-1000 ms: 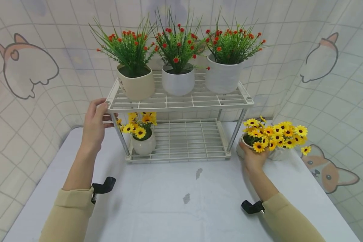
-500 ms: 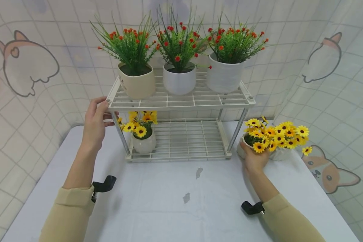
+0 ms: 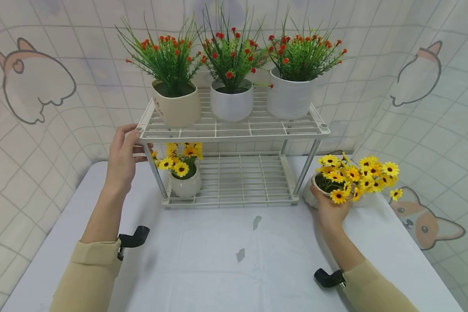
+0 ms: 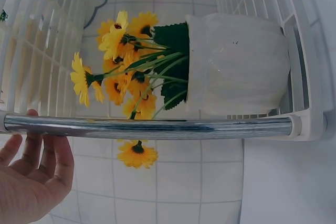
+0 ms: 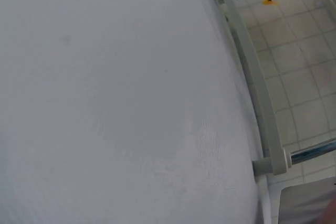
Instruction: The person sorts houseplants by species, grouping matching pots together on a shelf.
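A two-tier white wire rack [image 3: 234,139] with metal posts stands on the table. My left hand [image 3: 121,160] holds its front left upper corner, fingers reaching behind the metal post [image 4: 157,128]. My right hand [image 3: 332,212] grips a white pot [image 3: 310,197] of yellow daisies [image 3: 338,196], just right of the rack. The hand hides part of this pot, and the daisies lean right. More yellow daisies [image 3: 375,170] show behind it. On the lower shelf's left end sits another white pot [image 3: 186,185] of yellow daisies, seen sideways in the left wrist view.
Along the upper shelf stand a cream pot [image 3: 177,108], a white pot [image 3: 232,106] and a larger white pot [image 3: 290,99], all with red flowers and tall grass. A white cloth [image 3: 203,260] covers the table. Behind hangs a tile-patterned curtain [image 3: 101,86].
My right hand has shifted slightly right and towards me, and the daisies in its pot have tipped a little. The left hand stays on the rack corner.
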A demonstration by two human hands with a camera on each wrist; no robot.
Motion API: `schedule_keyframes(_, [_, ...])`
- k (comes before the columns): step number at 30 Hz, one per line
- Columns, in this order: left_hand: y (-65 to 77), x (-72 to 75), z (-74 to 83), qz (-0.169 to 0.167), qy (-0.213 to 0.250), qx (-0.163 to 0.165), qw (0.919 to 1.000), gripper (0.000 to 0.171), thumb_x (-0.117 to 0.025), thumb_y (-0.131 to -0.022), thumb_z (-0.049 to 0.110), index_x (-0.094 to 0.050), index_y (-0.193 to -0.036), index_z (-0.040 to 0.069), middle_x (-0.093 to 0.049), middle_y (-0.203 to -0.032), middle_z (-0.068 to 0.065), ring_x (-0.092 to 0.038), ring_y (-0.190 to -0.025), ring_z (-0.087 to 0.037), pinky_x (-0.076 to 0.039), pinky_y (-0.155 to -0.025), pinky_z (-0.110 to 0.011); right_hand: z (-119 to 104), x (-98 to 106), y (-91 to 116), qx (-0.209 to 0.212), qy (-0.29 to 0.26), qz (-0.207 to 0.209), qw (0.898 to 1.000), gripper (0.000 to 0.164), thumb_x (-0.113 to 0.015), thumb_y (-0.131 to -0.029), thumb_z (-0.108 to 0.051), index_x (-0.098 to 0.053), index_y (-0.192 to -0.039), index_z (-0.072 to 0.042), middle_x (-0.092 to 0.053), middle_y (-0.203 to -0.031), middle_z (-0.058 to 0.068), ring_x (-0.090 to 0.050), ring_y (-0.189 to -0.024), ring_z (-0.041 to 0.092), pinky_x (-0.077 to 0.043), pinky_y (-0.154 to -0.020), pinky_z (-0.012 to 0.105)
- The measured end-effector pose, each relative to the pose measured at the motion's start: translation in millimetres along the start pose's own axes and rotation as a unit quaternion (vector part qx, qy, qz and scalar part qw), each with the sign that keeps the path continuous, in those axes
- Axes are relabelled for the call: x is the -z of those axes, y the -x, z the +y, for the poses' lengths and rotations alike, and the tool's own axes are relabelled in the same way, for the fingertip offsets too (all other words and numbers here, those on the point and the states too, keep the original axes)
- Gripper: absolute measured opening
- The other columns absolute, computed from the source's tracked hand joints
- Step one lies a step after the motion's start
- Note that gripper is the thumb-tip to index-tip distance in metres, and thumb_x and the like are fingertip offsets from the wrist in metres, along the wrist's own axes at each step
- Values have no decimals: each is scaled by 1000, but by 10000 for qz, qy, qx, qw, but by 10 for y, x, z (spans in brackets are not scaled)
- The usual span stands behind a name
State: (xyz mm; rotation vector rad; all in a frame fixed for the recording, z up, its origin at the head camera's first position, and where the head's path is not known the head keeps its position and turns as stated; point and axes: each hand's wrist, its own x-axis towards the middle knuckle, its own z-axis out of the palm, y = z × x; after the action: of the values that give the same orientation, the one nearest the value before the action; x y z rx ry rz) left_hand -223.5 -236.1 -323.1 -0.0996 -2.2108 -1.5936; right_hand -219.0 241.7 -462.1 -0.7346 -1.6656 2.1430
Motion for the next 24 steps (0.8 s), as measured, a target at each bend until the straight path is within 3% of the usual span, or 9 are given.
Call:
schedule_keyframes(3, [1,3,7,20,-3,11,10000,50,-32,-111,42,-42,-151,14,-60,-107,-4,-60,-97,-23,-49,-82,-33,-34,20,81,66,304,-28,9995,135,-92,-79,-25,15,-162,-30,-4,-170,-5,-11,-153,12,-16,-119,23])
schedule_keyframes(6, [-2,8,15,32,-9,24,10000,49,-32,-111,42,-43,-150,14,-61,-107,-3,-60,-97,-22,-49,-81,-32,-64,40,170,260,624,-62,9977,129,-93,-77,-31,2,-164,-30,-13,-169,-9,-13,-152,8,-13,-120,24])
schedule_keyframes(12, [-10,13,25,27,15,27,10000,49,-33,-111,44,-44,-149,16,-62,-109,-3,-61,-98,-24,-50,-81,-32,-80,55,332,1171,428,-411,9913,104,-94,-76,-19,-30,-159,-26,-37,-160,-9,-30,-147,8,-24,-118,23])
schedule_keyframes(19, [-8,9,22,17,34,34,10000,49,-33,-111,43,-44,-150,15,-61,-107,-4,-61,-98,-25,-50,-81,-33,-114,94,535,1078,477,-346,9924,106,-94,-75,-22,-30,-159,-27,-36,-159,-10,-29,-146,6,-23,-117,21])
schedule_keyframes(24, [2,6,7,10,22,76,10000,49,-32,-111,42,-43,-150,14,-60,-109,-4,-60,-98,-24,-49,-82,-35,-98,139,698,1463,441,-721,9856,99,-93,-77,-12,-36,-156,-26,-41,-157,-8,-33,-145,10,-28,-116,22])
